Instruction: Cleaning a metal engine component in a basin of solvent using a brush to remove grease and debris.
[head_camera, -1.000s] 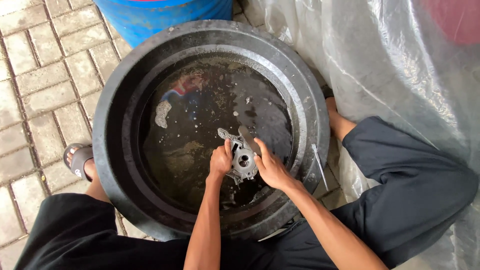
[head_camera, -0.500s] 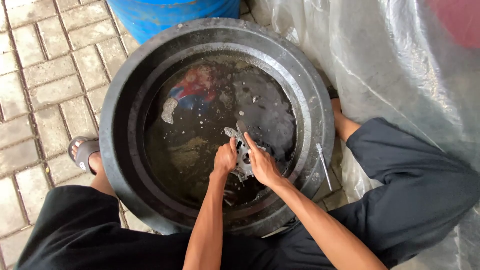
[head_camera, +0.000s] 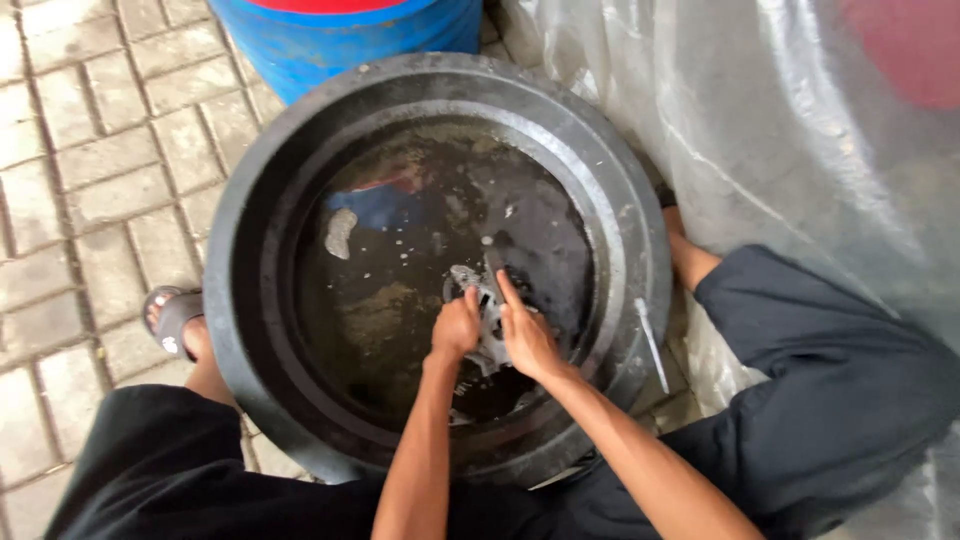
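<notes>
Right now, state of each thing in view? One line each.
Black tub: upright, holds dark dirty water.
Metal part: gripped by both hands, partly in the water.
Left hand: closed on the part.
Right hand: closed on the part.
Blue barrel: upright behind the tub.
Plastic sheet: draped, wrinkled.
Sandal: on foot.

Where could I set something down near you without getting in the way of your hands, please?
The paving left of the black tub is bare. Inside the tub it is crowded: left hand and right hand grip a metal part.
</notes>
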